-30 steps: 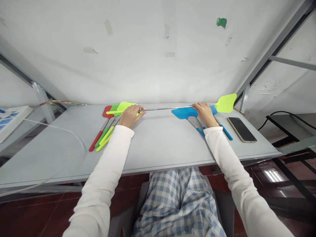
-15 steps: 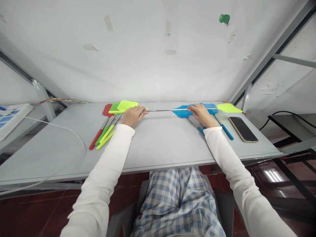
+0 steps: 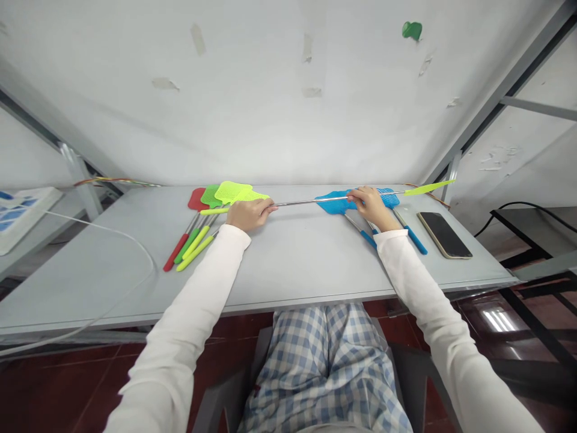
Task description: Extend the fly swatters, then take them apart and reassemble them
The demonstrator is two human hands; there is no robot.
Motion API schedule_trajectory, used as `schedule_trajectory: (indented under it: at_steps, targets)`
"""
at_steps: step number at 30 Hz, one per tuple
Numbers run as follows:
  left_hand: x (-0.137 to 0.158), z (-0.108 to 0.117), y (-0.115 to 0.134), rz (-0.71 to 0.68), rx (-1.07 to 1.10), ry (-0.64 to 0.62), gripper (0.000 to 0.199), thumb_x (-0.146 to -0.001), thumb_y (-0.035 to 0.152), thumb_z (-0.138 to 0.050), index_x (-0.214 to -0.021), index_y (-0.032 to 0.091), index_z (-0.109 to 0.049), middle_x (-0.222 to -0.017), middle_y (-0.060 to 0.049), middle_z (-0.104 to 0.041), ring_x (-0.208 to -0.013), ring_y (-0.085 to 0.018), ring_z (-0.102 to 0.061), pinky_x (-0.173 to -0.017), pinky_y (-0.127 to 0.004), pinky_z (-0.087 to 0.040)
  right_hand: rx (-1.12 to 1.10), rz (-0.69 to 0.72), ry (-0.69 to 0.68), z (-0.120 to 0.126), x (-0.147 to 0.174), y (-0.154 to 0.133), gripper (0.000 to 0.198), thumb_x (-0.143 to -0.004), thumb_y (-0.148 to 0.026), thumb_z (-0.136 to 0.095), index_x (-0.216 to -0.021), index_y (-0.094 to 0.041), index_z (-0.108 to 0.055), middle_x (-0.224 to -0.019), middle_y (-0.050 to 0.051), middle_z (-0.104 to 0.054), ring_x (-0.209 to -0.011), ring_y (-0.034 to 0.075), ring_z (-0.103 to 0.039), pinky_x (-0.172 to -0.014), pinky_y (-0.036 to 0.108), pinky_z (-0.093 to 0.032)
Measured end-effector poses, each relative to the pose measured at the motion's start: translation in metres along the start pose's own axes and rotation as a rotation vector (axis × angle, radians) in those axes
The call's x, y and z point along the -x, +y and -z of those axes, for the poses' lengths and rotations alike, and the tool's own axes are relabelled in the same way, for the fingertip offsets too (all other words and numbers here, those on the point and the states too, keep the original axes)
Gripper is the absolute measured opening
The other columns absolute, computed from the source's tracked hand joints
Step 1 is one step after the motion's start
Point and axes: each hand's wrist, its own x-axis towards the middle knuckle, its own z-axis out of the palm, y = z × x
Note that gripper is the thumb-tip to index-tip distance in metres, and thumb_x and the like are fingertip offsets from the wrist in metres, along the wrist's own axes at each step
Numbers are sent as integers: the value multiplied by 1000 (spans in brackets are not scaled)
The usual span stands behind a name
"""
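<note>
Both my hands hold one extended fly swatter [image 3: 303, 202] crosswise above the table. My left hand [image 3: 249, 214] is closed round it where the yellow-green handle meets the metal rod. Farther along, my right hand [image 3: 368, 204] pinches the rod near the swatter's yellow-green head, which now shows almost edge-on. Beneath and beside my right hand lie several blue fly swatters [image 3: 333, 203], heads overlapping. By my left hand rest a red fly swatter [image 3: 177, 251], a green fly swatter [image 3: 186, 246] and yellow-green fly swatters [image 3: 195, 254], handles toward me.
A phone [image 3: 444, 235] lies at the right on the grey table [image 3: 293, 264]. A white cable [image 3: 142, 246] crosses the table's left part. At the far left stands a white and blue object [image 3: 22, 216]. A wall [image 3: 279, 132] rises behind the table.
The held swatter has turned about its rod, so its head has gone from flat to nearly edge-on. Its head end has risen slightly, and my left hand has shifted a little right and nearer.
</note>
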Motion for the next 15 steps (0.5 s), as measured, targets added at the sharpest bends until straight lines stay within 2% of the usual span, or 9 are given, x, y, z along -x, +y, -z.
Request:
schedule_trajectory:
  at_steps: [9,15]
  targets:
    - [-1,4,6,-32,-26,-40,45,-94,52,-34,-85,23,-67,-72,-5,-72,-65,-19,-65,-52,-30,-24,-30,-4,-21,2,1,-7,33,-96,-28,-37,-94,-20,-69,-81,7,-66,-82,22,-54,-73,32,-30]
    - [-3,1,21,-65,-26,-75,46,-95,51,-32,-91,23,-68,-75,-7,-73,-62,-19,-63,-52,-30,-26,24,30,-41,-8,-1,-27,36,-98,-31,-35,-99,-21,-69,-83,8,-66,-82,22,-54,-74,32,-31]
